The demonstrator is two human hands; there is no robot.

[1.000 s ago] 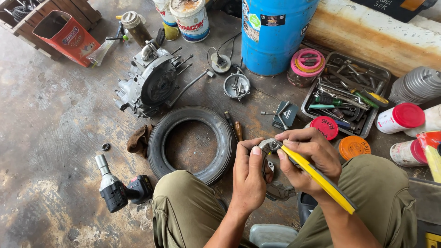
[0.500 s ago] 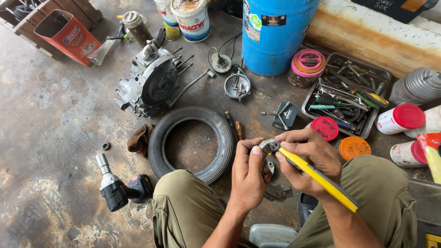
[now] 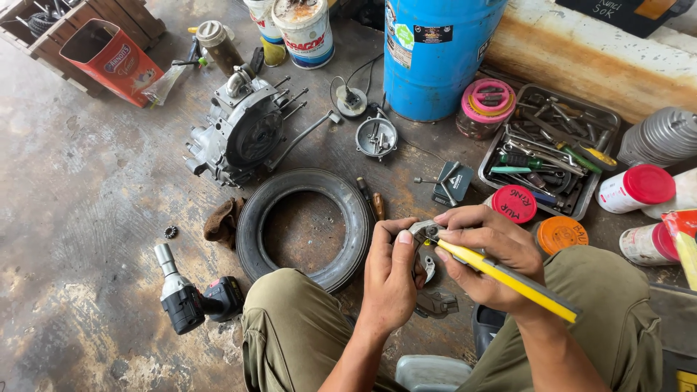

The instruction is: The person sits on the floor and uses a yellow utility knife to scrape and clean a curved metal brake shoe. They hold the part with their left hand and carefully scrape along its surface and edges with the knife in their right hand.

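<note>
Far left on the floor: cordless impact wrench [image 3: 190, 297], small bearing [image 3: 170, 232], engine case [image 3: 243, 131] above. Tyre [image 3: 305, 226] lies flat just left of the knees. Left hand [image 3: 390, 279] pinches a small metal part [image 3: 422, 232] from the left, fingers clenched on it. Right hand [image 3: 488, 261] grasps a yellow-handled tool [image 3: 508, 279], tip against the same part, held above the floor between the knees. Behind: blue drum [image 3: 439, 54], tool tray [image 3: 552, 149], red-lidded jar [image 3: 512, 203], orange-lidded jar [image 3: 560, 234].
</note>
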